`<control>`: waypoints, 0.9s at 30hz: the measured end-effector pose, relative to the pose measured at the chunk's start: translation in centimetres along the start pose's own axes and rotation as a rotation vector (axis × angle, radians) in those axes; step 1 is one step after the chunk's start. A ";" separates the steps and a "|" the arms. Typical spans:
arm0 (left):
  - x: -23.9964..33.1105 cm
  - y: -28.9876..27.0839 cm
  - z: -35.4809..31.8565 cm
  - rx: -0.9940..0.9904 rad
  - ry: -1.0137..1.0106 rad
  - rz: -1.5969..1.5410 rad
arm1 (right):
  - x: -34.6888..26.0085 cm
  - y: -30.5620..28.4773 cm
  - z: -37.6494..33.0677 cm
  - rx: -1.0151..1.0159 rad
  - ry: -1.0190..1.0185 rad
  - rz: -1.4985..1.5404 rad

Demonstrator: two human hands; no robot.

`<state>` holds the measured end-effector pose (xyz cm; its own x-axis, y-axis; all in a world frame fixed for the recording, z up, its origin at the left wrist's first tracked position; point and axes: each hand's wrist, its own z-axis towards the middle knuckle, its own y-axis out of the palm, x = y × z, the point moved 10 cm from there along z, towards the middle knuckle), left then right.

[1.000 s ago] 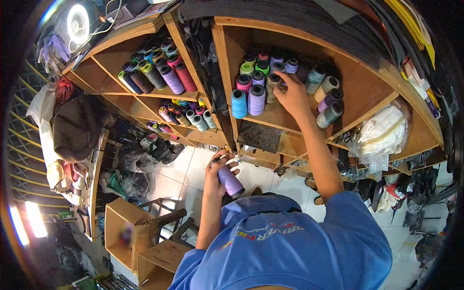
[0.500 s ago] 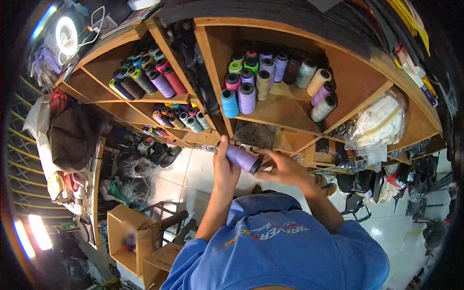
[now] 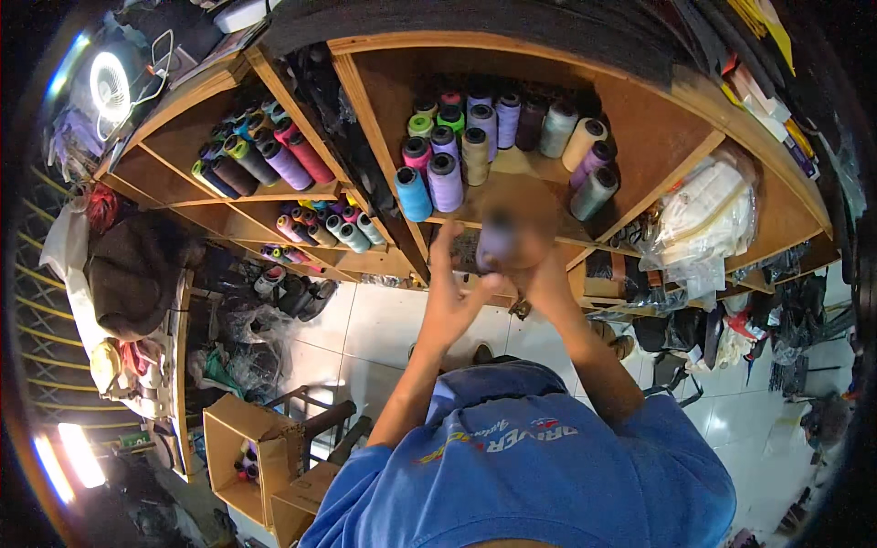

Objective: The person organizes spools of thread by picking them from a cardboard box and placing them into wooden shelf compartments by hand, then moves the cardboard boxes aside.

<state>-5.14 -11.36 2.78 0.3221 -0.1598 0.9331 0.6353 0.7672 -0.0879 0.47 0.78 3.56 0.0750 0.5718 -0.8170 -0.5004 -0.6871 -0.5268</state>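
Note:
A purple thread cone (image 3: 498,245) is held up in front of a wooden shelf (image 3: 539,164), blurred in the picture. My right hand (image 3: 539,260) grips it from the right side. My left hand (image 3: 452,297) touches it from the left with fingers spread. Behind the cone, the shelf compartment holds several upright thread cones (image 3: 475,146) in blue, purple, pink, green, beige and grey.
Another shelf bay at the left carries more thread cones (image 3: 265,155), with a lower row (image 3: 320,228) beneath. Plastic bags (image 3: 703,219) lie on the right shelf. Open cardboard boxes (image 3: 242,457) stand on the tiled floor, and a ring lamp (image 3: 111,84) glows upper left.
The right hand came down off the shelf and joined the left on the purple cone. Both hands have since lifted the cone up toward the shelf.

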 end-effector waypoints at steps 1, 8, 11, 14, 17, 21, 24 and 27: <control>-0.8 -1.2 -0.3 0.052 -0.043 0.040 | 0.9 -0.6 1.2 0.059 0.057 -0.095; -3.3 -4.5 -3.7 0.156 -0.126 0.070 | 2.2 0.9 7.2 0.226 0.014 -0.068; -3.7 -5.3 -5.2 0.190 -0.171 0.154 | 2.5 1.0 8.0 0.248 -0.056 -0.098; -4.7 -6.5 -6.4 0.239 -0.252 0.150 | 3.5 1.9 8.2 0.159 0.024 -0.091; -5.4 -7.2 -7.1 0.266 -0.276 0.153 | 3.7 2.0 8.1 0.149 0.044 -0.051; -5.7 -7.3 -7.4 0.257 -0.304 0.146 | 3.5 1.8 7.8 0.220 -0.060 0.058; -6.5 -6.9 -7.9 0.242 -0.316 0.136 | 4.7 2.2 7.7 0.227 -0.043 0.032; -7.0 -6.5 -8.2 0.230 -0.313 0.088 | 4.5 2.0 7.1 0.189 0.048 -0.177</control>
<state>-5.79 -20.37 -6.09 0.1159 0.0827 0.9898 0.4295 0.8944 -0.1250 -6.30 5.15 0.47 0.2140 0.6509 -0.7284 -0.6276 -0.4798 -0.6131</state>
